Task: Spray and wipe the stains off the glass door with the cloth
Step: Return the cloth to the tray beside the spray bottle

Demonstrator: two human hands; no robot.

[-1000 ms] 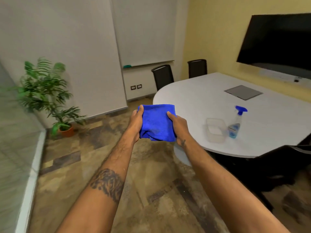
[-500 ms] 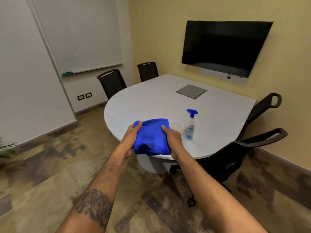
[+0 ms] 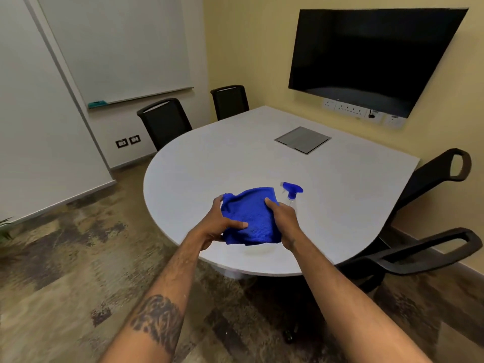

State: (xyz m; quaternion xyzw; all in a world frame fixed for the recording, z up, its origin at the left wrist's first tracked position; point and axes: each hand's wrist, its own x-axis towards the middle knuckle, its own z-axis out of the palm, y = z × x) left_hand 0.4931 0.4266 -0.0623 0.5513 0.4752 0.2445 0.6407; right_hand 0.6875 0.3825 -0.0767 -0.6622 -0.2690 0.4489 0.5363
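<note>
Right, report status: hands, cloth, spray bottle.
Status: left hand and right hand both grip blue cloth above table; spray bottle upright on table, partly hidden behind right hand; glass door out of view.

I count one white table (image 3: 209, 163) mid-frame. There is one blue cloth (image 3: 251, 218), one spray bottle (image 3: 291, 192), and two hands: a left hand (image 3: 217, 226) and a right hand (image 3: 284, 221).

Two black chairs stand behind the table, a nearer chair (image 3: 165, 124) and a farther chair (image 3: 230, 102).

There is one screen (image 3: 372, 56) upper right and one whiteboard (image 3: 117, 45) upper left.

At the right edge are two looped armrests, an upper armrest (image 3: 459, 163) and a lower armrest (image 3: 432, 247). I cannot tell whether they belong to one chair or two.
</note>
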